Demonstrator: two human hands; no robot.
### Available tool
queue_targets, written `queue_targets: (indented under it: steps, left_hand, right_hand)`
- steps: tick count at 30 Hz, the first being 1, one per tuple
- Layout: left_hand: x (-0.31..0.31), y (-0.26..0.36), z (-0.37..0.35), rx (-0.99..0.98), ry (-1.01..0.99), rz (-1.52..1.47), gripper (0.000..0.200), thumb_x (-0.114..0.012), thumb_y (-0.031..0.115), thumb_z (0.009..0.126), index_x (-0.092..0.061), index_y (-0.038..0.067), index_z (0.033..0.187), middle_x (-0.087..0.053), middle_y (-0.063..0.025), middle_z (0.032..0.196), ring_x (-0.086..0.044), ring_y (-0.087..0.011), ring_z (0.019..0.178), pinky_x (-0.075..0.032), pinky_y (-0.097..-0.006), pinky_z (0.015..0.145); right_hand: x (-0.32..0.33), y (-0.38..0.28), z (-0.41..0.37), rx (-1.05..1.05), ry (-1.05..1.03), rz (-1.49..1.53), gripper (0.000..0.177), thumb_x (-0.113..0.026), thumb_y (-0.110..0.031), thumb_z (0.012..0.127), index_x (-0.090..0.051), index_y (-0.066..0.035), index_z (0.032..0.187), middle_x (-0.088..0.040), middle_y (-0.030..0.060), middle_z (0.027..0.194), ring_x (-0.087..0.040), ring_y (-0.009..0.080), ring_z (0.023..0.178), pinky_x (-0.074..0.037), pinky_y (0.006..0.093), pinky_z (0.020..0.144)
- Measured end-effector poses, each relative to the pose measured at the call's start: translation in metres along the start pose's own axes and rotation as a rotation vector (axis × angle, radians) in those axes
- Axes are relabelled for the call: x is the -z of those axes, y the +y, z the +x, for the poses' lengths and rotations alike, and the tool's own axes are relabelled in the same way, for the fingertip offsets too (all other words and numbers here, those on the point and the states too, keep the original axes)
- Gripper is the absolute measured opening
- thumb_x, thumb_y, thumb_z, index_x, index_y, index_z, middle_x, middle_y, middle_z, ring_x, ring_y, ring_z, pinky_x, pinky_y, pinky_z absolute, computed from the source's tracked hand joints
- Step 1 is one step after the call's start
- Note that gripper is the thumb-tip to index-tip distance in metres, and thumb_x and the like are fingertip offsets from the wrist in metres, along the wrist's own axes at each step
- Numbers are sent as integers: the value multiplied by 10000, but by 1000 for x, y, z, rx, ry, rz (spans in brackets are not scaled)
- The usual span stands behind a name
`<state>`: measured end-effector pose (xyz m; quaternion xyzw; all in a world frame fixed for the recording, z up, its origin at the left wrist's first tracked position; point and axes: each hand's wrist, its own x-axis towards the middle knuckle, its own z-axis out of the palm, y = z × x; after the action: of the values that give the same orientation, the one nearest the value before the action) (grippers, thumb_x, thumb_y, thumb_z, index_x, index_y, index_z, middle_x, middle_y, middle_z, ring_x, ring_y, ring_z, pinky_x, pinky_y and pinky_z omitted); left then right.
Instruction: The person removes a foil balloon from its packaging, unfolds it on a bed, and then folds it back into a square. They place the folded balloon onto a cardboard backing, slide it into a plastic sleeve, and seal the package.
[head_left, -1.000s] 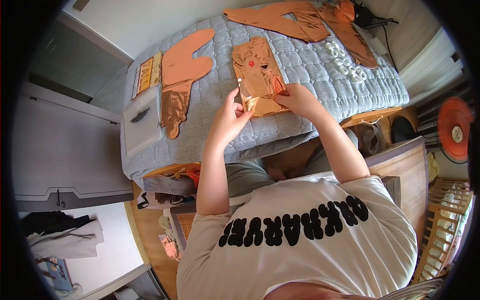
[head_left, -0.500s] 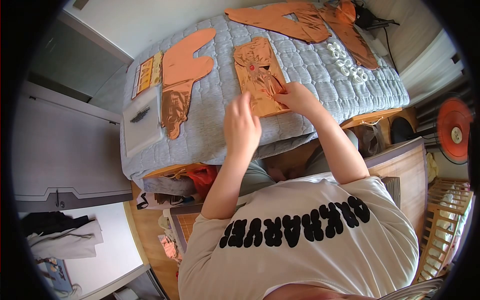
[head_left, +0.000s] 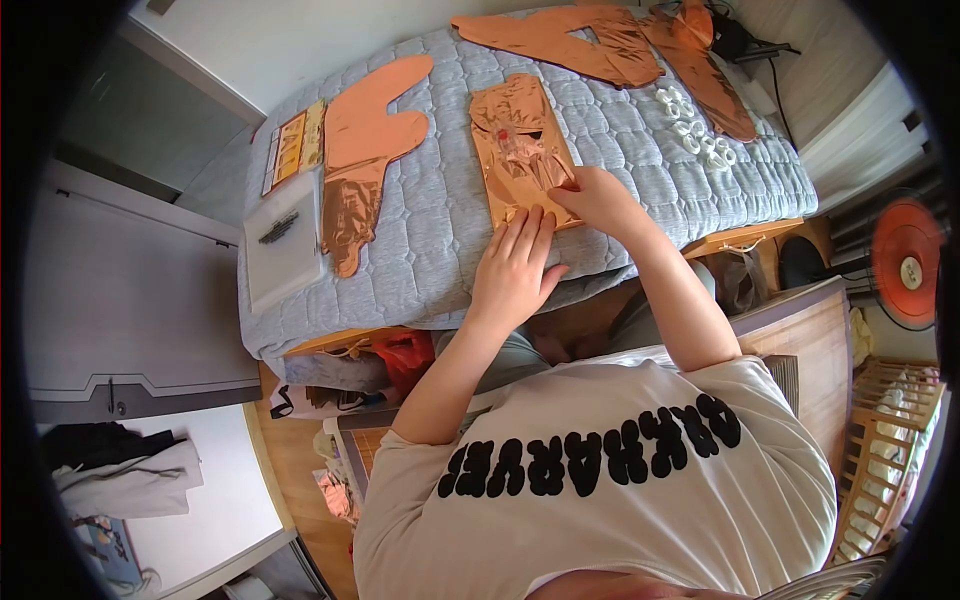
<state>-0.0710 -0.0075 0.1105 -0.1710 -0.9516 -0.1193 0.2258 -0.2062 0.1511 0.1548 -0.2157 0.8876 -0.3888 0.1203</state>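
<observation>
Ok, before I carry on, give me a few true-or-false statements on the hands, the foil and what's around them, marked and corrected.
1. The left hand lies spread out, its fingertips at the near edge of the folded foil piece. True.
2. The right hand is held well away from the folded foil piece. False: the right hand's fingers touch its right edge.
3. The white rings lie to the left of the folded foil piece. False: they lie to its right.
4. The thin dark items rest on the pale flat package. True.
5. The fan is blue. False: it is orange-red.
</observation>
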Motion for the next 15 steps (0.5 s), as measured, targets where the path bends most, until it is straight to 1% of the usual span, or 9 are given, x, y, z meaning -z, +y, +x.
queue_targets:
  steps: [1,3,4,6,9,10,12,13,15]
  left_hand:
    - [0,0,0,-1,1,-1,689,-719,385,884,-516,-25,1400,-546,-208,1421,-487,-359,1360,-406,-476,1129]
    - [0,0,0,-4,7,0,683,-716,384,887,-520,-26,1397,-549,-210,1420,-491,-360,1357,-405,-476,1131]
    - [1,0,1,-4,9,1,683,-716,384,887,-520,-26,1397,-549,-210,1420,-491,-360,1357,-405,-476,1131]
    - [1,0,1,-2,7,-5,684,-717,380,889,-518,-30,1400,-551,-214,1417,-494,-364,1355,-402,-478,1136]
    - [0,1,1,7,17,-13,693,-748,361,866,-529,-23,1399,-553,-216,1419,-500,-371,1357,-411,-480,1130]
    - [0,1,0,6,14,-16,693,-748,361,866,-529,-23,1399,-553,-216,1419,-500,-371,1357,-411,-480,1130]
    - [0,2,1,25,3,-11,664,-745,364,870,-546,26,1407,-555,-218,1416,-501,-372,1356,-417,-490,1122]
    - [0,2,1,22,1,-10,664,-745,364,870,-546,26,1407,-555,-218,1416,-501,-372,1356,-417,-490,1122]
    - [1,2,2,-12,10,10,623,-748,365,869,-576,95,1403,-557,-217,1414,-504,-376,1352,-425,-501,1110]
  right_hand:
    - [3,-1,-3,0,1,-1,417,-731,-316,873,-715,65,1041,-717,195,800,-704,265,719,-522,385,660]
    - [10,-5,-14,-83,-11,255,432,-738,-265,911,-655,36,1209,-737,129,883,-694,178,771,-525,332,676]
    - [11,0,-17,-81,-11,254,432,-738,-265,911,-655,36,1209,-737,129,883,-694,178,771,-525,332,676]
    - [15,12,-27,-54,19,495,410,-732,-169,930,-603,0,1281,-732,77,919,-672,122,809,-529,296,695]
    - [13,14,-48,13,104,254,349,-737,-99,908,-609,9,1215,-723,85,871,-672,124,779,-535,291,706]
    - [13,14,-50,9,105,255,349,-737,-99,908,-609,9,1215,-723,85,871,-672,124,779,-535,291,706]
    - [11,13,-51,16,113,152,324,-750,-68,880,-589,14,1149,-719,98,862,-677,145,761,-540,296,714]
    - [10,12,-52,15,115,155,324,-750,-68,880,-589,14,1149,-719,98,862,-677,145,761,-540,296,714]
    - [7,13,-52,33,180,164,290,-753,-58,868,-564,11,1076,-709,116,831,-684,173,741,-538,304,703]
